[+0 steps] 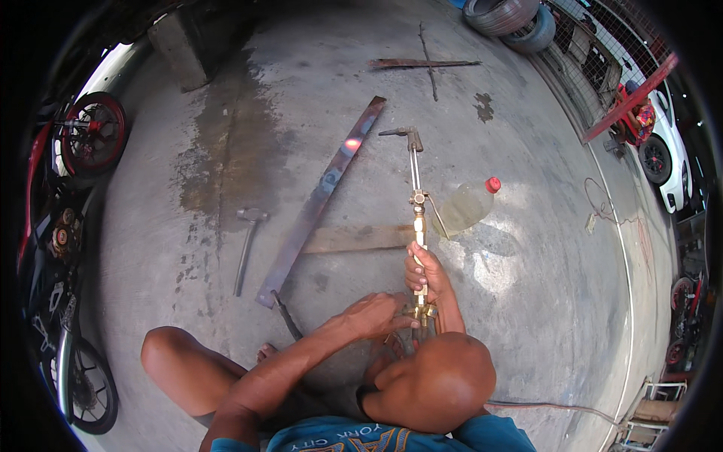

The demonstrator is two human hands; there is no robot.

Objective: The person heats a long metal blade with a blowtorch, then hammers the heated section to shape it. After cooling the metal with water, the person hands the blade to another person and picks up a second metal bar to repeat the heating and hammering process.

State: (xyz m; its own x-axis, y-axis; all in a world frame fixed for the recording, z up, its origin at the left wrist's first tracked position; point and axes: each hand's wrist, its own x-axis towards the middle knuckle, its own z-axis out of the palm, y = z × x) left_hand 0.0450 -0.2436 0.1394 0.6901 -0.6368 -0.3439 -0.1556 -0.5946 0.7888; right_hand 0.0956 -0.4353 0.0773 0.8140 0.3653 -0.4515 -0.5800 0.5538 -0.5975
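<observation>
My right hand is wrapped around the handle of a brass cutting torch, held with its angled head pointing away from me. My left hand has its fingers closed at the valve knobs on the torch's rear end. No flame shows at the tip. Left of the torch a long flat steel bar lies slanted on the floor, with a glowing orange spot towards its far end. A dark-handled tool, perhaps tongs, touches the bar's near end. Beneath the bar runs a wooden plank.
A hammer lies left of the bar. A plastic bottle with a red cap lies right of the torch. Farther off are crossed sticks and tyres. Motorcycles line the left; a hose runs right; a person is near a white car.
</observation>
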